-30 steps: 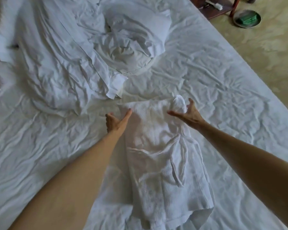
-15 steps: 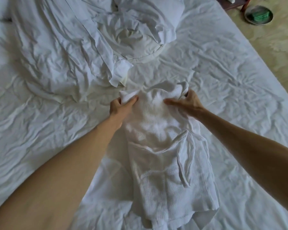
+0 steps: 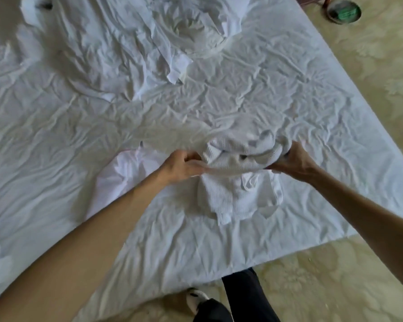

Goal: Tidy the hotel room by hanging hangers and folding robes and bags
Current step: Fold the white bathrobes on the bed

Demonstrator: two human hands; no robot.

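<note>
Gripping the far end of a white waffle-weave cotton robe [image 3: 239, 194], the person has both hands clamped on bunched fabric: the left hand [image 3: 182, 167] curls its fingers round the left side of the raised fold, and the right hand [image 3: 293, 161] grips the right side, thumb and fingers closed over the cloth. The robe lies near the foot corner of the bed, on a wrinkled white bed sheet [image 3: 242, 94], with its lower part already flat in a compact, roughly rectangular stack and a small strip of fabric poking out at the near edge. The upper part is lifted and rolled over between the two hands, so the fold looks about halfway through; it seems the held end needs to be brought down onto the flat stack and smoothed. Just left of the robe a second pale white cloth [image 3: 123, 173] lies flat and partly under the left forearm; what it is cannot be told, though it may be another item waiting to be folded. A heap of crumpled white bedding [image 3: 130, 40] sits well apart at the head of the bed. No hangers or bags are visible, so that share of the tidying cannot be judged from here.
</note>
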